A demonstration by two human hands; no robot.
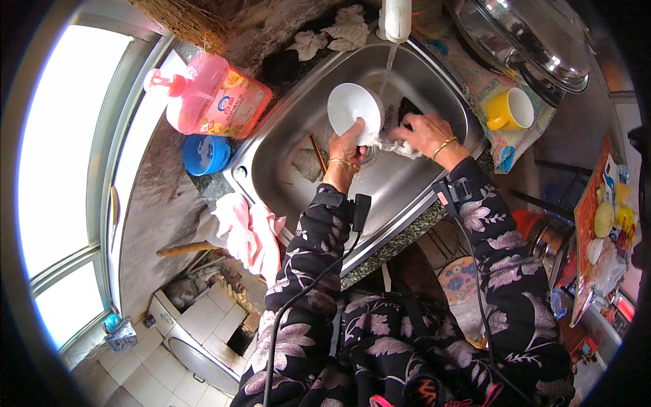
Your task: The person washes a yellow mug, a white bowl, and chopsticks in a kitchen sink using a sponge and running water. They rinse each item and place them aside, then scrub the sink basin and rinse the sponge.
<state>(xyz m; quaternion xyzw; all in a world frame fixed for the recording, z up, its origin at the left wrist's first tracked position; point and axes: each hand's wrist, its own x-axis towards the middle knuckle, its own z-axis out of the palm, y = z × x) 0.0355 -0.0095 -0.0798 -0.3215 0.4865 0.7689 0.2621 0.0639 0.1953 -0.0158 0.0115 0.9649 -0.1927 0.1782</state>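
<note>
My left hand [346, 152] grips a white bowl [351, 104] by its near rim, thumb on the inside, tilted over the stainless steel sink [285, 122]. A wet white cloth [402, 147] stretches from the bowl's edge to beneath my right hand [424, 133], whose bent fingers are on it and slightly blurred. Water runs in a thin stream from the white faucet [396, 23] behind the bowl. Brown chopsticks [319, 152] and a greyish scrubbing pad or cloth [306, 165] lie in the basin left of my left hand. Something dark [408, 108] sits beyond my right fingers.
Left of the sink stand a pink dish-soap pump bottle [224, 99] and a blue cup [206, 154]. A pink cloth [249, 231] hangs at the near-left corner. At right are a yellow mug [511, 109] and a large lidded metal pan [529, 38]. Black cables [305, 300] run along both sleeves.
</note>
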